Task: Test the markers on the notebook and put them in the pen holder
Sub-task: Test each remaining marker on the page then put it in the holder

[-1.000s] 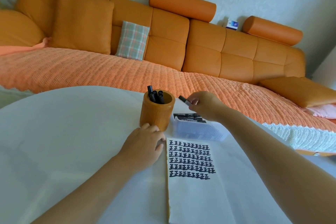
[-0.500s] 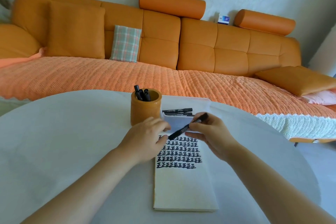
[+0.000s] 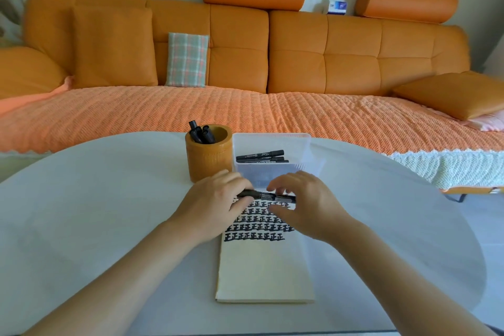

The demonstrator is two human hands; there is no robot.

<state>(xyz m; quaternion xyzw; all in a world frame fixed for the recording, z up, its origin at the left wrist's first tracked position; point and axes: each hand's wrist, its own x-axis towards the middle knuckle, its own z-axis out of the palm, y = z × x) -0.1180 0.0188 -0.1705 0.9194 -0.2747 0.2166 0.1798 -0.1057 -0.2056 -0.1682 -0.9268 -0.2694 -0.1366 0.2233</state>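
I can't see either end of the marker (image 3: 266,196): the left hand (image 3: 215,207) swallows one, and the fingers (image 3: 283,180) of the right hand (image 3: 305,206) cover the other. Both hands hide the top rows of marks on the notebook (image 3: 264,267). In the pen holder (image 3: 208,157), at 11 o'clock from the hands, only the stored markers' (image 3: 201,132) tops show. At 12 o'clock, the print on the boxed markers (image 3: 260,157) is too small for me to read.

Orange sofa (image 3: 351,63) behind white round table (image 3: 95,199); plaid cushion (image 3: 187,59) against sofa back.

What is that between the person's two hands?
A black marker spans the gap, held at its ends by the left hand and the right hand, above the notebook. The head camera shows it.
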